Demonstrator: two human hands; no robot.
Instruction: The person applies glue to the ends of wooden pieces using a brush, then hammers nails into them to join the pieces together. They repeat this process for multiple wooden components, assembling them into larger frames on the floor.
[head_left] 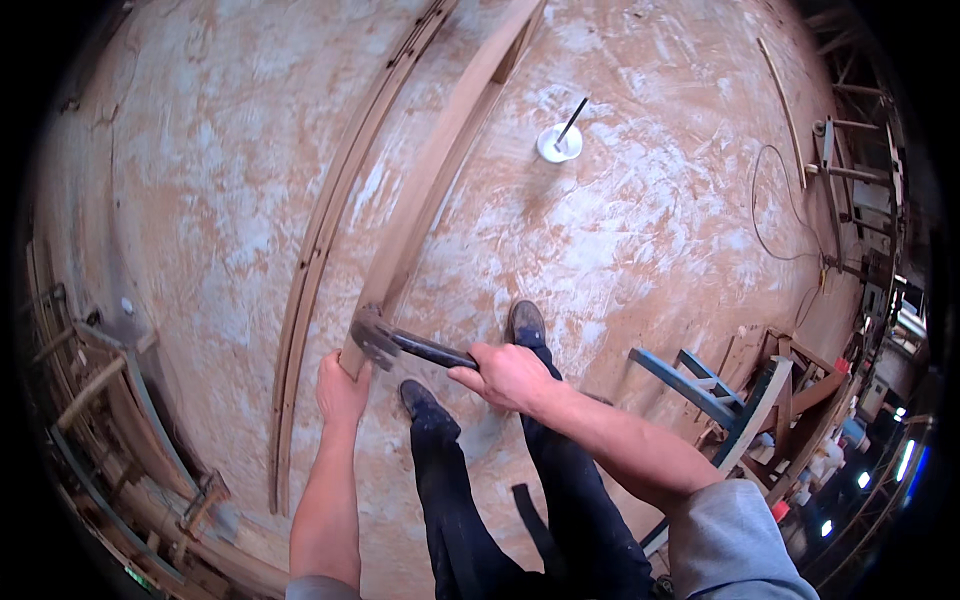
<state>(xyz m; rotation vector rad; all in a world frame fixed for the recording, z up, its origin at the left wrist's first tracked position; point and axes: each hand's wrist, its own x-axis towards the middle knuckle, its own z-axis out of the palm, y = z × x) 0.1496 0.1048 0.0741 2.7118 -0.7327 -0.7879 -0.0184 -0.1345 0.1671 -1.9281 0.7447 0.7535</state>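
My right hand (pixel 512 377) is wrapped round the black handle of a claw hammer (pixel 430 350). The hammer's dark head, slightly blurred, is over the near end of a long wooden beam (pixel 425 165), at its face or just above it; I cannot tell whether they touch. My left hand (pixel 343 388) grips that near end of the beam, its fingers partly hidden by the wood. From there the beam runs away from me toward the top of the view, with a second timber joined along its right side.
Left of the beam lies a pair of long, narrow wooden strips (pixel 318 240). A white bucket (pixel 559 143) with a dark stick stands beyond on the stained floor. Blue trestles (pixel 690 385) and timber are at the right, wooden frames (pixel 130 400) at the left. My shoes are close below the beam.
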